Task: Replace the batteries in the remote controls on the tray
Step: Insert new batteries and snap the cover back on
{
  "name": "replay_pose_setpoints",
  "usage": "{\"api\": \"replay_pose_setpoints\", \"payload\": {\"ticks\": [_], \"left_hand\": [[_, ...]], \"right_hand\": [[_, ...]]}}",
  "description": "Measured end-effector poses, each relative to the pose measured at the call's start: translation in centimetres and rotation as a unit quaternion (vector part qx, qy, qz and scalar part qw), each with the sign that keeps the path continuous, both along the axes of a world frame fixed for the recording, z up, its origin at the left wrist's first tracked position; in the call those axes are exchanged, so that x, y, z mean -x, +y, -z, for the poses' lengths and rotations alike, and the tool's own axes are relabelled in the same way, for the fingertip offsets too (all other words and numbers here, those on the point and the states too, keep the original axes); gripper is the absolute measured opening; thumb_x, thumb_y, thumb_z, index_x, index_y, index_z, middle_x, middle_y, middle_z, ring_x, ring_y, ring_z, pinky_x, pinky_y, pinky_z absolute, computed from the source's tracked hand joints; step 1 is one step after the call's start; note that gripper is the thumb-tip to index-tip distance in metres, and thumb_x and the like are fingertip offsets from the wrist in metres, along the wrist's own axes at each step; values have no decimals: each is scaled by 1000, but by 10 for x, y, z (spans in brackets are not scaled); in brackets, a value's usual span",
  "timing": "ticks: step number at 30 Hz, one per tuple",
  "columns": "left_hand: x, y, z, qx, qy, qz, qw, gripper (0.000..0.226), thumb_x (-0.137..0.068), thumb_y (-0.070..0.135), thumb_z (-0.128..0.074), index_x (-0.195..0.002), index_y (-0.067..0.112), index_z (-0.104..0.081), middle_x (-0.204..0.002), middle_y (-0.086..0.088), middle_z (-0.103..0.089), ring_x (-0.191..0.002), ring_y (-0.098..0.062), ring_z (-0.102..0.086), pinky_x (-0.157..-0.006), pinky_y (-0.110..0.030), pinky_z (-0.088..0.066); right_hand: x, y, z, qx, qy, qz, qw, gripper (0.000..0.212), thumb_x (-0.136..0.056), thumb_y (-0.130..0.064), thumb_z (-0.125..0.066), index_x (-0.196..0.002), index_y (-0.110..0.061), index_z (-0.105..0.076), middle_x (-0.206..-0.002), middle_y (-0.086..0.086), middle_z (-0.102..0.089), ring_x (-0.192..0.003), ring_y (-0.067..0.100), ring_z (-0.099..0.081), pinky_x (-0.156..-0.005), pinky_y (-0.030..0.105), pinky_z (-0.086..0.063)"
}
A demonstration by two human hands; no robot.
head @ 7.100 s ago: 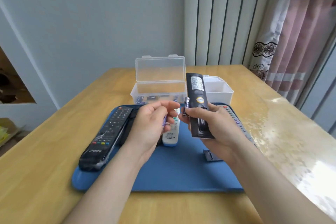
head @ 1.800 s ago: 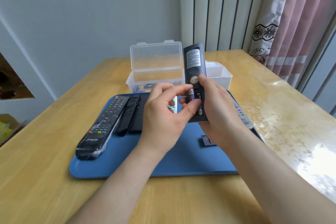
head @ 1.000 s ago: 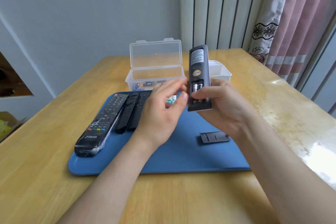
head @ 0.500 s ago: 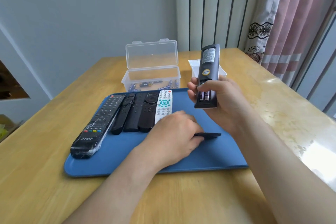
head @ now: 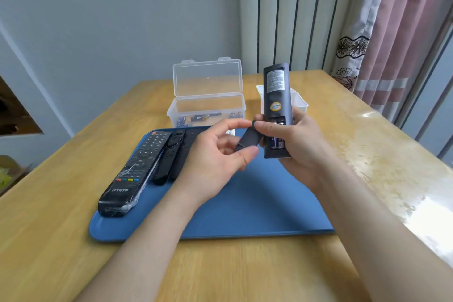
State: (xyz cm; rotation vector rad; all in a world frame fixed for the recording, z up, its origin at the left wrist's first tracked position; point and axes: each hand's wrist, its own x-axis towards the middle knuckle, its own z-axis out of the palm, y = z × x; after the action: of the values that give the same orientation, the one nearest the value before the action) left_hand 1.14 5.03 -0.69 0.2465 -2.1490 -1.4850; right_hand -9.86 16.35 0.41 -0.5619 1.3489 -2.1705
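Fingers, left hand (head: 213, 154): pinching cover (head: 247, 138).
Fingers, right hand (head: 304, 147): gripping remote (head: 278, 95).
Risk: jamming cover by crooked entry.

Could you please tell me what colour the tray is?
The tray is blue; the head view shows it best.

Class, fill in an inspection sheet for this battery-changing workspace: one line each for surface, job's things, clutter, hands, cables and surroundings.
Surface: glossy wooden table with a blue tray on it.
Job's things: black remote held upright, back to camera, compartment open, batteries inside; battery cover off; other remotes lined up on the tray's left; clear box, lid up, holding spare batteries.
Clutter: white container behind the held remote, contents hidden.
Hands: left hand pinches the cover; right hand grips the remote.
Cables: nothing seen.
Surroundings: grey wall, pink curtain at right.
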Motion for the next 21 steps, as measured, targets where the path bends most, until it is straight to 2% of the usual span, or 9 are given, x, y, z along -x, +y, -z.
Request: {"api": "replay_pose_setpoints", "payload": {"ticks": [2,3,4,7,9,12,14,17,21], "left_hand": [[0,-2,4,201,31,-38,978,44,-75,18,-81,-115,29,-68,-102,15,-65,-86,-5,-60,-82,-18,-50],[0,-3,5,279,56,-51,957,46,-73,22,-80,-117,24,-69,-109,16,-63,-95,-3,-58,-89,-13,-45],[0,-3,5,321,74,-56,943,44,-74,25,-78,-116,20,-70,-114,13,-63,-102,-4,-58,-94,-13,-42],[1,-1,5,348,121,-81,926,31,-79,21,-72,-109,13,-73,-115,-2,-70,-106,-9,-63,-98,-19,-45],[1,0,3,341,162,-107,920,26,-81,17,-71,-105,8,-74,-108,-4,-72,-103,-7,-64,-94,-17,-47],[0,4,1,354,214,-145,899,23,-82,18,-73,-101,4,-75,-103,-4,-73,-97,-8,-66,-89,-22,-51],[2,9,4,391,243,-140,877,22,-82,20,-73,-97,4,-75,-100,-7,-74,-94,-15,-69,-85,-29,-54],[6,20,11,446,242,-116,854,22,-79,20,-76,-94,4,-76,-97,-8,-74,-84,-24,-71,-77,-36,-54],[8,20,15,481,231,-110,839,23,-77,18,-80,-94,3,-75,-95,-8,-73,-79,-26,-69,-73,-37,-54]], "right_hand": [[2,1,1,-1,-11,16,1000,41,-80,11,-68,-117,2,-56,-88,10,-61,-77,20,-63,-66,27,-56],[3,1,2,2,-20,19,1000,41,-80,10,-68,-119,4,-55,-87,11,-61,-76,20,-63,-65,27,-55],[4,1,3,5,-25,20,999,40,-80,9,-69,-118,4,-55,-86,11,-60,-74,20,-62,-64,27,-54],[3,-1,2,11,-46,36,998,24,-87,0,-66,-109,-1,-57,-79,9,-59,-66,19,-58,-59,26,-51],[1,-4,1,37,-112,35,992,17,-93,-15,-62,-105,-4,-58,-78,9,-60,-62,19,-58,-57,26,-53],[-2,-8,1,64,-185,-5,981,37,-97,-37,-54,-115,-6,-59,-83,11,-60,-65,21,-61,-59,29,-53],[-4,-10,2,59,-189,-26,980,41,-97,-47,-49,-109,-10,-61,-84,9,-60,-66,20,-61,-56,25,-52],[-8,-13,2,61,-195,-31,979,46,-95,-54,-47,-103,-11,-60,-87,10,-60,-70,19,-61,-57,23,-52],[-10,-12,1,64,-202,-13,977,52,-95,-57,-45,-108,-9,-62,-91,10,-60,-73,18,-62,-60,22,-54]]}}
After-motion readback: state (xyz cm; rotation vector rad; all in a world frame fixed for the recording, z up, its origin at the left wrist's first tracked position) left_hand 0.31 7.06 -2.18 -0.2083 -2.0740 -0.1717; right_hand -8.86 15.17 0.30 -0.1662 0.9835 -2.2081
